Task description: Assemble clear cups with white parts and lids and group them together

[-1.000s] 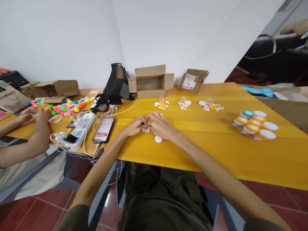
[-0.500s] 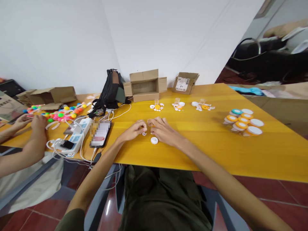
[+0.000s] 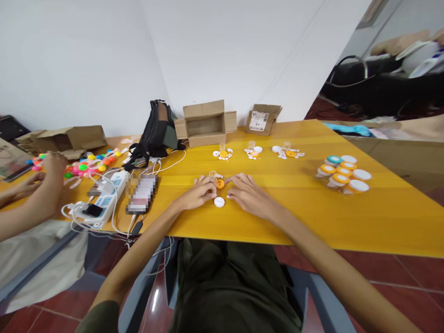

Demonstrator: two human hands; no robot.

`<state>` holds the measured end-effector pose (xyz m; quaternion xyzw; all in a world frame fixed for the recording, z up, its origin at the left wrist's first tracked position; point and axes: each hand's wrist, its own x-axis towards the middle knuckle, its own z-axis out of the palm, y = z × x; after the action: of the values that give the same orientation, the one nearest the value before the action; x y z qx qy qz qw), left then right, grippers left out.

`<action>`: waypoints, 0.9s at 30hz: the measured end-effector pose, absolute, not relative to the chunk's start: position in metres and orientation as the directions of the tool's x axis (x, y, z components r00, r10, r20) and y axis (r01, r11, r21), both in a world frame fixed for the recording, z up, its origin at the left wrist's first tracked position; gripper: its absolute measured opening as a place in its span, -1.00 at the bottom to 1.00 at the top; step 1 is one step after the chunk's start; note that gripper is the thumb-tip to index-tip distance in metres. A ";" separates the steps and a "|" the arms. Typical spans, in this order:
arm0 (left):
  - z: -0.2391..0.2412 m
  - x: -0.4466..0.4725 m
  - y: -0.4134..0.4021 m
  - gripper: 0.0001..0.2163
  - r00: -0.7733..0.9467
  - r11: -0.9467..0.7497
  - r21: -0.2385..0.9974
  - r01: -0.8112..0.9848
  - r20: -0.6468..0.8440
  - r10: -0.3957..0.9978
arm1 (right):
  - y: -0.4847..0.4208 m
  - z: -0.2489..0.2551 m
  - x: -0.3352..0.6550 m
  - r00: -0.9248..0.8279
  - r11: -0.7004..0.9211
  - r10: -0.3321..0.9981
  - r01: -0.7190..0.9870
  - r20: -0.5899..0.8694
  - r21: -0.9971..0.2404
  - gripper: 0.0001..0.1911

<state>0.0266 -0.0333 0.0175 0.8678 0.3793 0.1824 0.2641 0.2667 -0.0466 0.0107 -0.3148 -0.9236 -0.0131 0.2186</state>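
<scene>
Orange disc [image 3: 219,184] touching left hand [image 3: 197,193], grip unclear; right hand [image 3: 248,194] beside, splayed flat.

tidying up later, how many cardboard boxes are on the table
3: an open box beside the backpack, a labelled box right of it, and a far-left box behind the coloured toys; another may hide there.

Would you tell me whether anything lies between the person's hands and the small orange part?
Nothing visible does: the orange part lies right between the fingertips of the left hand and the right hand. The white cap sits just nearer the person, clear of it.
</scene>
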 end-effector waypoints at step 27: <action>0.015 -0.026 -0.008 -0.82 0.505 -0.505 0.515 0.692 0.154 0.849 | -0.055 -0.013 0.272 -0.623 0.817 0.514 0.564 0.590 -0.116 -0.74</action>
<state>-0.0261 -0.0078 0.0148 0.8447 0.4562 0.1980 0.1981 0.2720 -0.0552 -0.0134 -0.2996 -0.8999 -0.0401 0.3143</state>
